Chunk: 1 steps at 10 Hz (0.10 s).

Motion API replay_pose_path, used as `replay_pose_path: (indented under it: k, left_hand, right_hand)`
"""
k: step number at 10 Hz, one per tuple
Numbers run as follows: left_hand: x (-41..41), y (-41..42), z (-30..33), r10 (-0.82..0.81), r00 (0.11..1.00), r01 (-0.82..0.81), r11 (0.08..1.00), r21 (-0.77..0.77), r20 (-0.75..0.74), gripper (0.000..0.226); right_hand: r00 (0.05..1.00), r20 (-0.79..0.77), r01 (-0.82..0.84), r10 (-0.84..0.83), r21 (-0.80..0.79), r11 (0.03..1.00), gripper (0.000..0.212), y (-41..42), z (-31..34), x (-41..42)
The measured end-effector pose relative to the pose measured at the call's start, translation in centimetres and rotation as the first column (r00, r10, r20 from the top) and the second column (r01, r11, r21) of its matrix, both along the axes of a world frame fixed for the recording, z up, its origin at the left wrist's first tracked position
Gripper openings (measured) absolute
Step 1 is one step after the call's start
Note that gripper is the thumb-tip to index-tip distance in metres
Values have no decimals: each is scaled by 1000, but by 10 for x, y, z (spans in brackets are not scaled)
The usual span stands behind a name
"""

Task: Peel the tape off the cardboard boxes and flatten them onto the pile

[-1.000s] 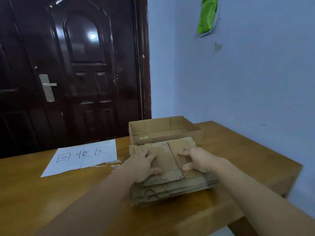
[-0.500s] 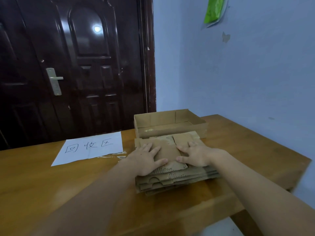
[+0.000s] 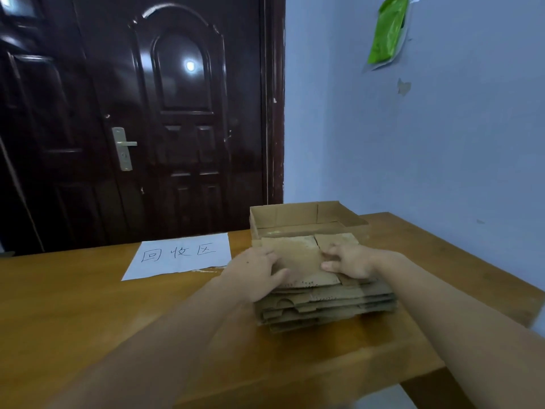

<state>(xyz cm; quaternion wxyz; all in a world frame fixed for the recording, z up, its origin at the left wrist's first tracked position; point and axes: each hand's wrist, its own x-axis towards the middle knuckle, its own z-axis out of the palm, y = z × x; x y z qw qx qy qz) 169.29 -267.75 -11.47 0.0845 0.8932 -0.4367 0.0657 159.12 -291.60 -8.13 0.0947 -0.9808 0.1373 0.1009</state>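
1. Both hands are shifting from pressing flat to curling at the edges: your left hand and right hand are now gripping the top flattened brown cardboard sheet from either side, apart.
2. That sheet is lying on the pile of flattened cardboard on the wooden table, looking slightly bowed.
3. You are probably squaring it up.
4. Behind, the open shallow cardboard box is waiting, unflattened.

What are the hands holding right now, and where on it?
Both hands hold the top flattened cardboard on the pile, gripping its left and right edges.
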Motion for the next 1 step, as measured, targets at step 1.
replay_pose_path:
  k: [1]
  left_hand:
    - [1, 36, 23, -34, 999, 35, 998, -45, 16, 55]
  right_hand:
    - [982, 152, -116, 115, -5, 993, 74, 24, 13, 9]
